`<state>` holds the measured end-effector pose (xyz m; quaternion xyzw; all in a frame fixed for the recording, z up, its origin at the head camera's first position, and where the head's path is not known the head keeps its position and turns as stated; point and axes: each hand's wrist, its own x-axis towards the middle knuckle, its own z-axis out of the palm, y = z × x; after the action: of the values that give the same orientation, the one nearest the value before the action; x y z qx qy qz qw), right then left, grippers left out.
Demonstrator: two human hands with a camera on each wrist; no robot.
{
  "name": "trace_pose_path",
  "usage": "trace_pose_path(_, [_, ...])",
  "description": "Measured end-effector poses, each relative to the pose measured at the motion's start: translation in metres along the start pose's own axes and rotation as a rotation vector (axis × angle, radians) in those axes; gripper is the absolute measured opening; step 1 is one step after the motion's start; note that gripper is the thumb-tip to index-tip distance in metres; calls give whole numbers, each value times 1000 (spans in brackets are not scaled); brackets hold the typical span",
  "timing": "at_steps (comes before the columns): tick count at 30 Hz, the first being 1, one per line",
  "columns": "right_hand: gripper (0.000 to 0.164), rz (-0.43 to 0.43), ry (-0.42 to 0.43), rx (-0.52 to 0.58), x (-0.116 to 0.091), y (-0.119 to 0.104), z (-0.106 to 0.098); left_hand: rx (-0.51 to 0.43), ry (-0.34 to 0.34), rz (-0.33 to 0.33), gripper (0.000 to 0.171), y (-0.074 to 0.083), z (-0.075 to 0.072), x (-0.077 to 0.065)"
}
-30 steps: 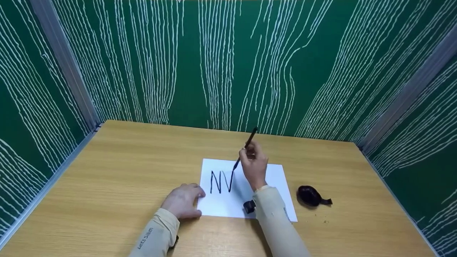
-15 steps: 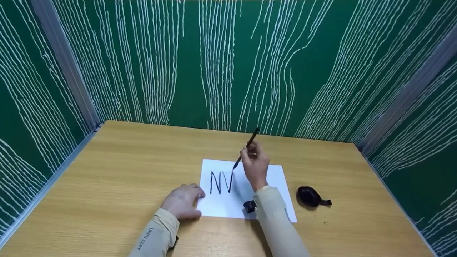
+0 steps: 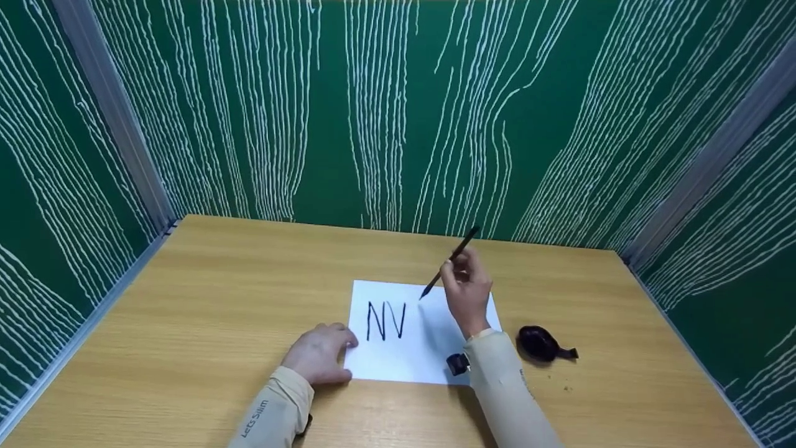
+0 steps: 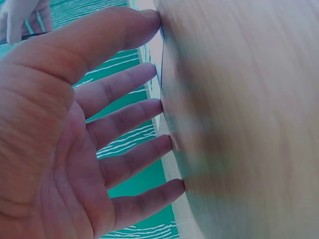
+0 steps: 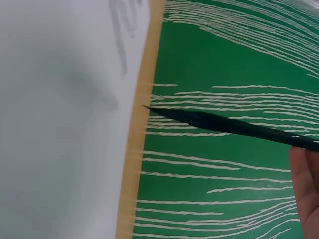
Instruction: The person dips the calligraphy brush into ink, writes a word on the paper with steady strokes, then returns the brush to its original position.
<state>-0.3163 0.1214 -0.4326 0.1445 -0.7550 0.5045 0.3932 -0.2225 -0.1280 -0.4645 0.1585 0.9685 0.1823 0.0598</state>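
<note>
A white sheet of paper lies on the table, with a black N and V painted on its left part. My right hand pinches a thin dark paintbrush, tilted with its handle up and to the right. In the right wrist view the paintbrush ends in a fine pointed tip, seen apart from the paper. My left hand rests at the sheet's left edge, thumb and fingers spread; the left wrist view shows the fingertips of this hand down on the surface.
To the right of the paper sits a small black dish with a short handle. A few tiny specks lie near it on the wooden table. Green walls with white wavy lines enclose the table at the back and sides.
My right hand has moved right with the paintbrush, from the top of the V's right stroke to the bare paper beside it. The left hand stays in place.
</note>
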Motion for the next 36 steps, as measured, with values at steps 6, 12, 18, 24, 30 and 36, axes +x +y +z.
trace_pose_path(6, [13,-25,-3,4,-1,-15,-7,-2,6,4,51,1,0,0])
trace_pose_path(12, [14,6,-37,6,-3,0,-2,14,8,13,51,1,-1,0])
trace_pose_path(18, [17,-5,-59,22,-5,16,2,19,20,7,48,2,-1,-2])
trace_pose_path(24, [17,-12,-85,13,-7,17,2,17,32,19,47,2,-1,-3])
trace_pose_path(30, [17,-32,-95,12,-7,19,4,15,23,6,48,2,-1,-2])
trace_pose_path(36, [16,-17,-95,14,-8,17,3,12,25,-1,48,2,0,0])
